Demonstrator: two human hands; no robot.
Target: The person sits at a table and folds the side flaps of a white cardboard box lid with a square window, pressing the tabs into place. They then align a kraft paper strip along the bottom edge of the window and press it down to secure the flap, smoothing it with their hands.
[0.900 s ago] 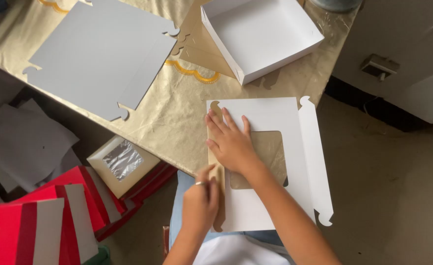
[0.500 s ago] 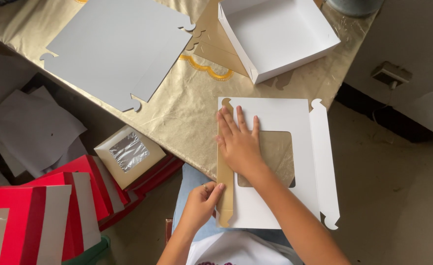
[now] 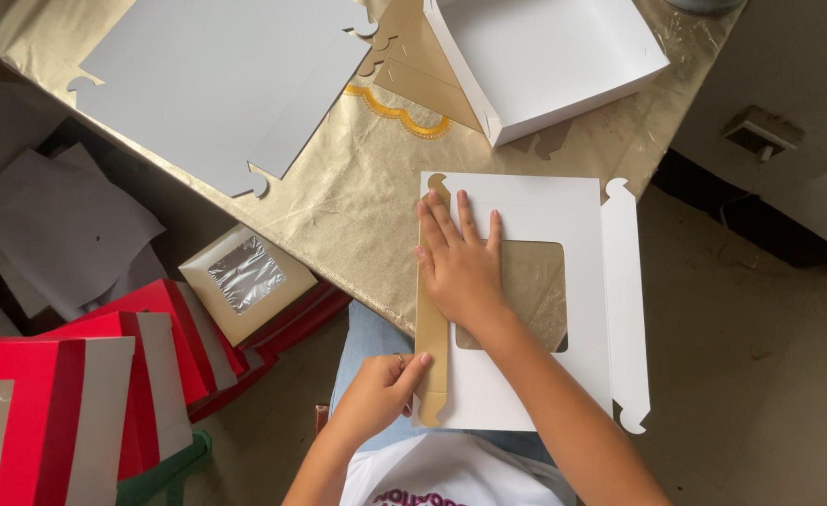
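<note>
A flat white cardboard box lid (image 3: 577, 220) with a clear window (image 3: 535, 281) lies over the near corner of a table draped in gold cloth (image 3: 357, 178). My right hand (image 3: 460, 267) presses flat on the lid, fingers spread, beside the window. The lid's left flap (image 3: 430, 328), gold on its outer face, is folded up and over. My left hand (image 3: 380, 394) pinches the near end of this flap between thumb and fingers.
A folded white box tray (image 3: 549, 56) stands at the far side of the table. A large flat white blank (image 3: 216, 84) lies at the left. On the floor lie red and white boxes (image 3: 76, 394), a small windowed box (image 3: 245, 281) and loose papers (image 3: 48, 230).
The view has shifted, so everything sits lower and further right in frame. My left hand has slid to the flap's near end; my right hand stays pressed on the lid.
</note>
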